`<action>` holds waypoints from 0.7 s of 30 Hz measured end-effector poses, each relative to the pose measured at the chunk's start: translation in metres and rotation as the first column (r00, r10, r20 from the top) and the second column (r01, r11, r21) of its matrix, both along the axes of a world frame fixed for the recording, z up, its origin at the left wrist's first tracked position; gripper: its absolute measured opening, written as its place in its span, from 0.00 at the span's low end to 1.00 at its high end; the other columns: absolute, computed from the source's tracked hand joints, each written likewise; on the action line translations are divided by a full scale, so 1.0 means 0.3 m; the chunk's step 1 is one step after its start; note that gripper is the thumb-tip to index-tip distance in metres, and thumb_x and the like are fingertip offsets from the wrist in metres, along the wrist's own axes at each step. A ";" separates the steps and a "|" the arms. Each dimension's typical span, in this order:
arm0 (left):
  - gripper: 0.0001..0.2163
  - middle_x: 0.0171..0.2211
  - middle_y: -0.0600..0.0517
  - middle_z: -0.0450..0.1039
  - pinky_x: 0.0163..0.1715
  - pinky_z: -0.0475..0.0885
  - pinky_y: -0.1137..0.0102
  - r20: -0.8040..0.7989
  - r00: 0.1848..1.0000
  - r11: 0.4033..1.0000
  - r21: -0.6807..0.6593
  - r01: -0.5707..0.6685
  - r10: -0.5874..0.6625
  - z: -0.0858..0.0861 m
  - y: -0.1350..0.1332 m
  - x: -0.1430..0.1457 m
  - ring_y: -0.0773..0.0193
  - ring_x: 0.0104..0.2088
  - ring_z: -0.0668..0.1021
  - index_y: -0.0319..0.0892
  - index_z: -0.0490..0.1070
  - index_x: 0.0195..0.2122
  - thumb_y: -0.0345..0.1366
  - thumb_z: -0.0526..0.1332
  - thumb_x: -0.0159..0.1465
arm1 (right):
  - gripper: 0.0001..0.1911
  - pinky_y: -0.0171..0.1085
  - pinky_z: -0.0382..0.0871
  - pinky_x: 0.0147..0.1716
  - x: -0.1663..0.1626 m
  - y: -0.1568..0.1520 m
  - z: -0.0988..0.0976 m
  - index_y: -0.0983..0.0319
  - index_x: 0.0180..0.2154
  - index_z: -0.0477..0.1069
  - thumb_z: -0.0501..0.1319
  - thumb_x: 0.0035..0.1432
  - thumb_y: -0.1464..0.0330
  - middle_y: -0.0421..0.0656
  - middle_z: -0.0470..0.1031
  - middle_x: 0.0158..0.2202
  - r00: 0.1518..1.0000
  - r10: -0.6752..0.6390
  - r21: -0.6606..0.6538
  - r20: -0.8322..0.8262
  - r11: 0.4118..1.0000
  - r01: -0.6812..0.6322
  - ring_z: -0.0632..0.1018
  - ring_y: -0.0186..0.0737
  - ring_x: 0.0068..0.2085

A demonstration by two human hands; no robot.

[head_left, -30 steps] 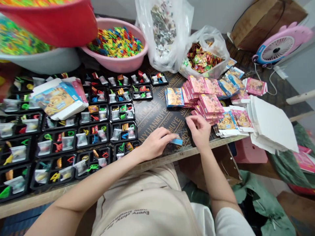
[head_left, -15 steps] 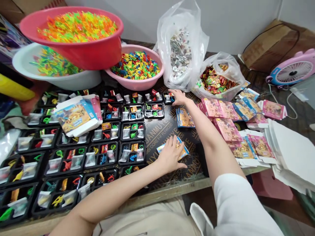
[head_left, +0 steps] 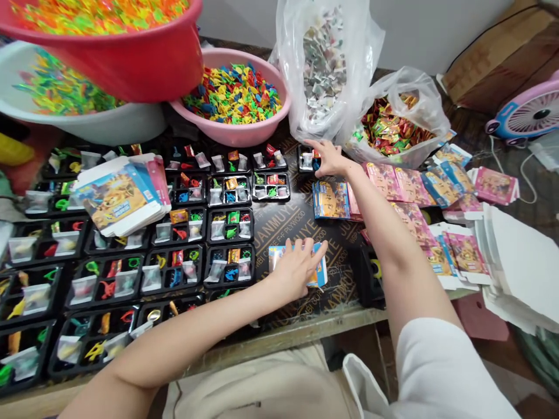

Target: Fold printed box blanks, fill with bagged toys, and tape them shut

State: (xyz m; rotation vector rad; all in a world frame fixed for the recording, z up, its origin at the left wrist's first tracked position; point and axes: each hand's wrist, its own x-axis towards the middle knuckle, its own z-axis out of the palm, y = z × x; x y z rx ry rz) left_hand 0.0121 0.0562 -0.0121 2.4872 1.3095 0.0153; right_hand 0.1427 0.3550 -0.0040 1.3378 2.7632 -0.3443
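My left hand (head_left: 293, 269) lies with its fingers spread on a blue printed box (head_left: 321, 274), which looks flat on the dark board. Farther back, my right hand (head_left: 328, 158) has its thumb and fingers around the edge of a small black compartment tray (head_left: 304, 159). White packets and small coloured pieces sit in that tray; my fingers hide its right side. Rows of similar filled trays (head_left: 230, 226) spread out to the left. Just below my right hand stand blue printed boxes (head_left: 331, 201), side by side.
A red tub (head_left: 131, 64), a pink basin (head_left: 236, 132) and a pale basin (head_left: 117, 125) hold small plastic pieces at the back. Clear bags (head_left: 371, 35) stand beside them. Flattened boxes (head_left: 117, 201) lie over some trays. Pink boxes (head_left: 410, 185) and a fan (head_left: 535, 113) are right.
The small tray has slid right with my right hand, opening a gap from its neighbour. Under my left hand the blue box has turned straighter. The view has shifted.
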 end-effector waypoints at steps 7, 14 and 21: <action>0.43 0.53 0.40 0.60 0.58 0.66 0.45 0.288 0.956 0.996 0.060 -0.071 0.051 0.003 -0.053 -0.094 0.42 0.54 0.69 0.42 0.50 0.64 0.29 0.69 0.48 | 0.51 0.59 0.56 0.57 0.127 -0.425 0.167 0.54 0.69 0.49 0.67 0.46 0.59 0.51 0.63 0.61 0.986 0.089 0.023 -0.142 0.996 -0.086 0.64 0.64 0.59; 0.53 0.59 0.38 0.57 0.57 0.68 0.49 0.603 0.794 0.971 0.136 -0.195 0.075 -0.089 -0.075 -0.161 0.45 0.57 0.68 0.42 0.33 0.69 0.31 0.68 0.49 | 0.48 0.55 0.54 0.57 0.242 -0.809 0.208 0.53 0.68 0.53 0.67 0.47 0.61 0.50 0.65 0.62 0.988 0.043 -0.024 -0.150 0.999 -0.047 0.65 0.59 0.59; 0.51 0.63 0.38 0.56 0.60 0.64 0.50 0.553 0.828 0.992 0.028 -0.125 0.089 -0.106 -0.100 -0.115 0.43 0.61 0.66 0.42 0.41 0.70 0.39 0.70 0.50 | 0.47 0.53 0.52 0.56 0.269 -0.980 0.171 0.55 0.68 0.54 0.66 0.47 0.63 0.51 0.65 0.63 0.989 0.046 -0.032 -0.140 0.998 -0.051 0.64 0.59 0.59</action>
